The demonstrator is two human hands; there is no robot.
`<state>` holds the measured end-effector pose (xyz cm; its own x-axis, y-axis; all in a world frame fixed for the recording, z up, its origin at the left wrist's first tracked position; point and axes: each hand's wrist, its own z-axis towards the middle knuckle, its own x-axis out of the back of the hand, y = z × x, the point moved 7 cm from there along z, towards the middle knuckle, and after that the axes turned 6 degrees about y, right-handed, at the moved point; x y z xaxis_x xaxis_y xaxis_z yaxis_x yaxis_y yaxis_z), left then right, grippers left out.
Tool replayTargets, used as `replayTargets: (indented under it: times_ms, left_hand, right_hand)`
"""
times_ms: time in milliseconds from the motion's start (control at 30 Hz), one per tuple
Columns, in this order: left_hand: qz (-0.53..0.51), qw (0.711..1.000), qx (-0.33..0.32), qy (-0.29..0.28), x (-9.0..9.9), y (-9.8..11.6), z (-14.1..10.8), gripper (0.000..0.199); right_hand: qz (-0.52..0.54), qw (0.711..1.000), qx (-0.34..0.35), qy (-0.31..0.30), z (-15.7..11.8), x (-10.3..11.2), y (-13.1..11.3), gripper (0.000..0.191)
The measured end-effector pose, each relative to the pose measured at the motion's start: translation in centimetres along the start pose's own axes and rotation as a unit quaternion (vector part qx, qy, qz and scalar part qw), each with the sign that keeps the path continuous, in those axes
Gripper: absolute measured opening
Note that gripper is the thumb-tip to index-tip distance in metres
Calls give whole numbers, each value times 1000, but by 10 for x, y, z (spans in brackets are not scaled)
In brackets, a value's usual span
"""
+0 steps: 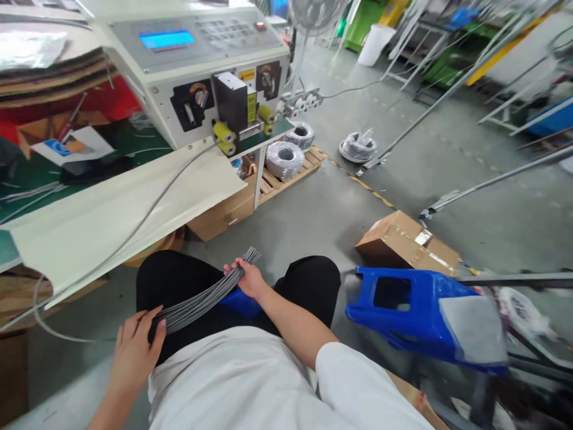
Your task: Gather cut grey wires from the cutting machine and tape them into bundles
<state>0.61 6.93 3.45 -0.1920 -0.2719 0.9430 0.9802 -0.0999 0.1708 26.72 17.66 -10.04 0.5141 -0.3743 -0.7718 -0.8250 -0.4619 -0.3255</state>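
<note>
A bundle of grey cables (201, 303) lies across my lap, slightly bent. My right hand (245, 276) is closed round it close to its far end, where the cut tips stick out past the fingers. At the near end my left hand (142, 334) has its thumb and fingers curled about the bundle. Above the lap, a single long grey cable (154, 206) runs from the yellow rollers (224, 137) of a cable-cutting machine (197, 65) down over a cream chute (129, 206) and loops past the left side.
Coils of grey cable (285, 159) rest on a wooden pallet (271, 184) under the bench. On my right stand a blue plastic stool (403, 325) and a cardboard box (400, 245). Metal stand legs (501, 179) cross the floor. Scraps and a small box lie on the green bench (147, 140).
</note>
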Motion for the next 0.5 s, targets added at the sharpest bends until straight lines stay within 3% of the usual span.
replayTargets:
  times_ms: [200,333,500]
  left_hand:
    - [27,998,57,3,-14,-1,-1,37]
    - [28,999,19,-16,-16,2,12,32]
    - [-11,999,-17,-25,-13,8,32,33]
  right_hand:
    - [17,1000,1,-12,-1,1,0,13]
    - [18,1000,3,-23,0,-1,-1,12]
    - [1,1000,-1,16,2,7,1,16]
